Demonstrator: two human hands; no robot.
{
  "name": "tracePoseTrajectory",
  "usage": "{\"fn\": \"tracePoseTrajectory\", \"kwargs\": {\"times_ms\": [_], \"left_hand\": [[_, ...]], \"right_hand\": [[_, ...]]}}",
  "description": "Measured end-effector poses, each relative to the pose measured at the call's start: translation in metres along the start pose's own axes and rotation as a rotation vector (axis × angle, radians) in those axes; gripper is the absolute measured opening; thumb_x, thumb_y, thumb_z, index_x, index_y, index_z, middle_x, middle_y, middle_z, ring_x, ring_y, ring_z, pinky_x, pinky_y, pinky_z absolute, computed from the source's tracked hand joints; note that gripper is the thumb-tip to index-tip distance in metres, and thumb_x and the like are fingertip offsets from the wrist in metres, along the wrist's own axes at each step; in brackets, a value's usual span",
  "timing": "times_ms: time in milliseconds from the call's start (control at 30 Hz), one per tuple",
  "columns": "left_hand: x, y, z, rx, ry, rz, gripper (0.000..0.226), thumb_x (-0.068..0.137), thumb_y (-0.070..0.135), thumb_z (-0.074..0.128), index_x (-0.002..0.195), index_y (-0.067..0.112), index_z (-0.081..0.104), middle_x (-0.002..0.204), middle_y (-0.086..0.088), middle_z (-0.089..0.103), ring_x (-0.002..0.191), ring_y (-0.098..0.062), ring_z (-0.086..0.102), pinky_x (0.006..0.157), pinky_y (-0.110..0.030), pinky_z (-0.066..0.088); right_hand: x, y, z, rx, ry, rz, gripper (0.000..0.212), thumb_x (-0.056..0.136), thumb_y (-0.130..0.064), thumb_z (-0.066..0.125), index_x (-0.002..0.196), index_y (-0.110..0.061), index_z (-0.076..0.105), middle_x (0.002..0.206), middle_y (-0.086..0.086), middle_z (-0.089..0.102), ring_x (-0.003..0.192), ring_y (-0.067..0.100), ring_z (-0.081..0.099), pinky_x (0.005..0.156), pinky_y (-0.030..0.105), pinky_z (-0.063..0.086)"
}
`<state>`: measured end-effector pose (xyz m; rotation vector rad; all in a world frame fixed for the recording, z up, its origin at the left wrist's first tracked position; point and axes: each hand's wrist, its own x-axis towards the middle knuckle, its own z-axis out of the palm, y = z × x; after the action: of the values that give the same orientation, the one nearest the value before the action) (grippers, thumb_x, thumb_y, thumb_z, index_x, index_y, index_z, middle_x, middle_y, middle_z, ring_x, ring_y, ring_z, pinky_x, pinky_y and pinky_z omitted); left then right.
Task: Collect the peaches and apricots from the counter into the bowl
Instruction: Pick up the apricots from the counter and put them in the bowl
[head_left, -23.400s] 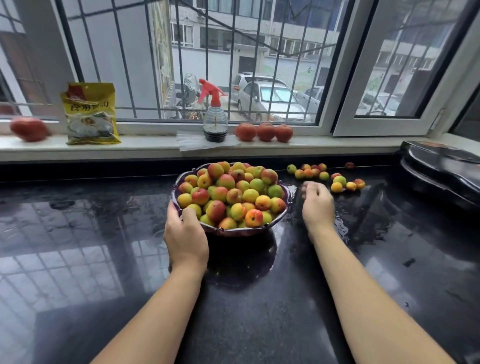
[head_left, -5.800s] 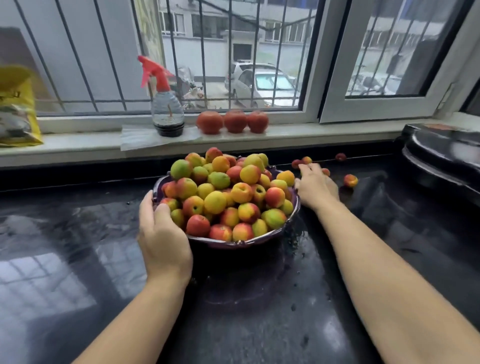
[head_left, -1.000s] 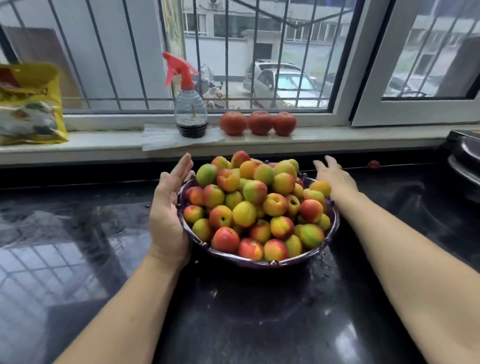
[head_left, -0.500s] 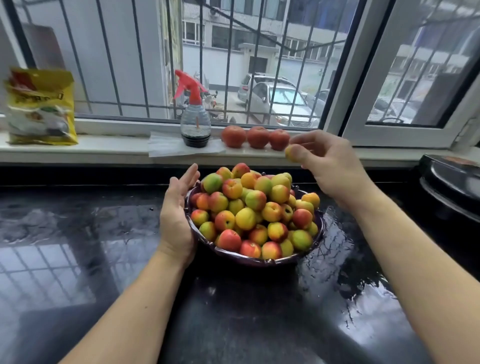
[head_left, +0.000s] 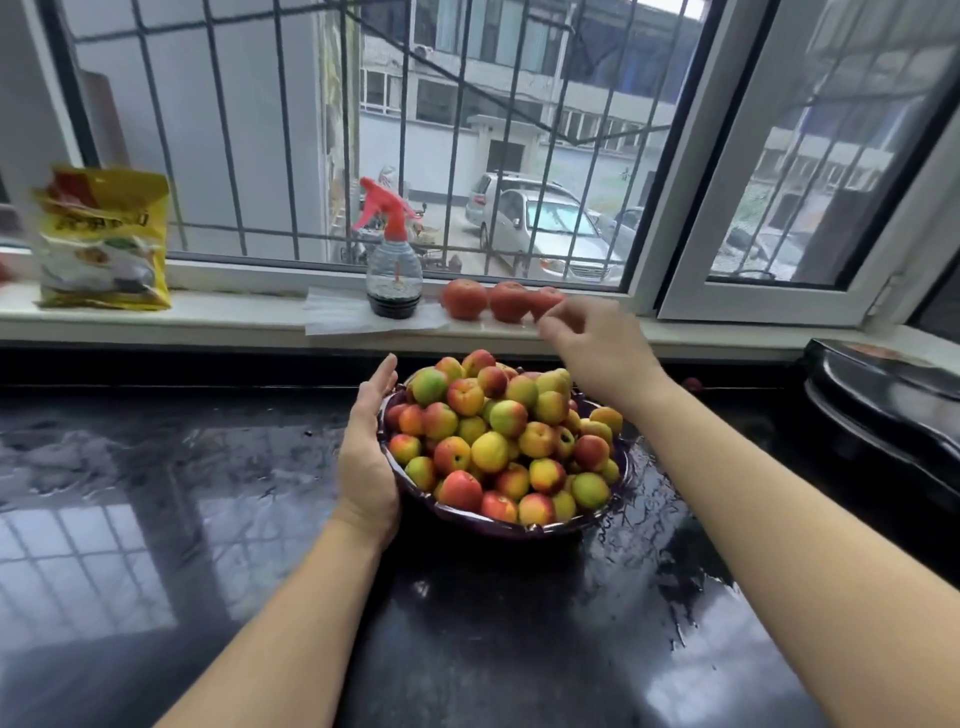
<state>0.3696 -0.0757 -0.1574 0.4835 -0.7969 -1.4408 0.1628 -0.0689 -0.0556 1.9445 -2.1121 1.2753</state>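
Right hand (head_left: 597, 345) has come up off the table since half a second ago, when it was pinching a small yellowish fruit over the heap; now it hovers higher, over the back of the bowl (head_left: 519, 525) and in front of the three red fruits on the sill (head_left: 501, 300). It's blurred, so I honestly can't tell if the fingers (head_left: 553, 317) are pinching something or are empty. Left hand (head_left: 366, 457) is flat and relaxed against the bowl's left rim, fingers straight, just steadying it.

Where the fruit is: nearly all of it's piled in the bowl as a tall heap (head_left: 498, 441), well above the rim. One small dark red fruit (head_left: 692, 384) seems to be left at the back of the table, right of the bowl.

My take on doing this bit well: the heap's so high that dropping anything on top could start a roll. Set each fruit down into a dip between others, let go low, and keep that left palm on the rim as a wall. The table looks wet, so the bowl might slide.
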Motion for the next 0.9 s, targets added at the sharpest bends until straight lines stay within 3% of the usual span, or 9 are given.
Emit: {"fn": "tracePoseTrajectory", "kwargs": {"times_ms": [100,200,333,433,500,600,733,833,900], "left_hand": [[0.01,0.004,-0.001,0.14,0.014,0.082,0.039,0.109,0.038,0.04,0.132,0.023,0.067,0.134,0.011,0.066,0.118,0.005,0.065,0.092,-0.013,0.052],[0.023,0.011,0.002,0.385,-0.012,0.124,0.043,0.104,0.057,0.033,0.124,0.042,0.069,0.145,0.016,0.06,0.138,0.002,0.049,0.115,-0.025,0.033],[0.029,0.007,0.002,0.632,-0.055,0.137,0.063,0.09,0.082,0.022,0.13,0.054,0.062,0.15,0.018,0.055,0.143,-0.001,0.044,0.117,-0.032,0.028],[0.028,0.005,0.005,0.626,-0.05,0.137,0.066,0.087,0.087,0.021,0.129,0.056,0.062,0.151,0.02,0.054,0.143,0.003,0.042,0.108,-0.021,0.029],[0.027,0.005,0.005,0.622,-0.046,0.128,0.067,0.085,0.089,0.022,0.128,0.057,0.063,0.149,0.022,0.055,0.14,0.007,0.043,0.104,-0.017,0.029],[0.027,0.003,0.004,0.641,-0.045,0.128,0.073,0.083,0.091,0.021,0.133,0.056,0.062,0.149,0.024,0.055,0.14,0.008,0.043,0.104,-0.017,0.029],[0.027,0.004,0.004,0.647,-0.031,0.119,0.073,0.085,0.089,0.018,0.133,0.056,0.062,0.147,0.024,0.056,0.138,0.007,0.045,0.11,-0.023,0.029],[0.026,0.006,0.004,0.645,-0.033,0.101,0.076,0.083,0.092,0.018,0.133,0.056,0.063,0.144,0.026,0.057,0.132,0.012,0.046,0.096,-0.014,0.031],[0.026,0.006,0.005,0.649,-0.033,0.096,0.077,0.083,0.092,0.018,0.134,0.055,0.063,0.143,0.025,0.058,0.131,0.012,0.046,0.093,-0.014,0.031]], "right_hand": [[-0.007,0.054,-0.011,-0.018,0.194,0.199,0.013,0.095,-0.023,0.057,0.097,-0.022,0.07,0.092,-0.006,0.069,0.09,0.019,0.063,0.074,0.023,0.046],[-0.02,0.119,0.0,-0.159,0.094,0.402,0.028,0.094,-0.017,0.054,0.118,-0.016,0.067,0.122,0.01,0.066,0.114,0.029,0.059,0.094,0.032,0.045],[-0.016,0.166,0.029,-0.314,-0.119,0.366,0.044,0.096,-0.018,0.055,0.139,-0.016,0.055,0.154,0.015,0.037,0.137,0.037,0.038,0.115,0.041,0.033],[0.008,0.191,0.036,-0.379,-0.136,0.396,0.046,0.1,-0.033,0.052,0.144,-0.025,0.051,0.165,0.011,0.012,0.145,0.04,0.023,0.119,0.05,0.027],[0.023,0.209,0.04,-0.393,-0.17,0.446,0.049,0.101,-0.042,0.049,0.147,-0.027,0.048,0.167,0.006,0.005,0.148,0.038,0.021,0.119,0.053,0.027],[0.034,0.227,0.052,-0.412,-0.188,0.467,0.053,0.101,-0.044,0.046,0.148,-0.019,0.047,0.166,0.007,0.01,0.141,0.04,0.035,0.114,0.046,0.034],[0.033,0.222,0.059,-0.333,-0.049,0.468,0.039,0.098,-0.031,0.053,0.13,-0.01,0.06,0.153,0.009,0.034,0.125,0.038,0.05,0.104,0.048,0.044],[0.026,0.202,0.047,-0.129,0.041,0.415,0.019,0.091,-0.023,0.065,0.109,-0.018,0.063,0.125,0.01,0.057,0.11,0.03,0.057,0.093,0.037,0.046],[0.025,0.176,0.03,0.102,0.098,0.376,0.016,0.089,-0.02,0.069,0.095,-0.024,0.056,0.106,0.006,0.064,0.097,0.027,0.062,0.082,0.034,0.047]]}}
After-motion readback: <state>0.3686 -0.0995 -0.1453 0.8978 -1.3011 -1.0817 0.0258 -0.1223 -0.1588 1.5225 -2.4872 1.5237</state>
